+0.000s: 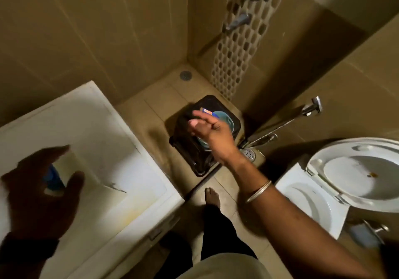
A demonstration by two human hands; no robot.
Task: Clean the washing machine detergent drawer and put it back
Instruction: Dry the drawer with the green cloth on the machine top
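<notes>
The white washing machine top [90, 140] fills the lower left. Above it my left hand [41, 190] hovers, dark and blurred, with fingers spread; a small blue object [51, 178] shows by its palm. My right hand [207, 127] reaches out over a dark stool [187, 149] on the floor. A blue-green bowl [226, 121] stands on that stool. A small brush with an orange-white head [207, 112] shows just past my right fingers. Whether the hand holds it or it lies in the bowl is unclear. No detergent drawer is plainly visible.
A toilet [354, 171] with its seat raised stands at the right, with a hose sprayer [311, 107] on the wall behind it. Taps [239, 21] are mounted on the patterned tile strip. Floor drains [185, 75] sit in the corner. My bare foot [212, 196] is beside the machine.
</notes>
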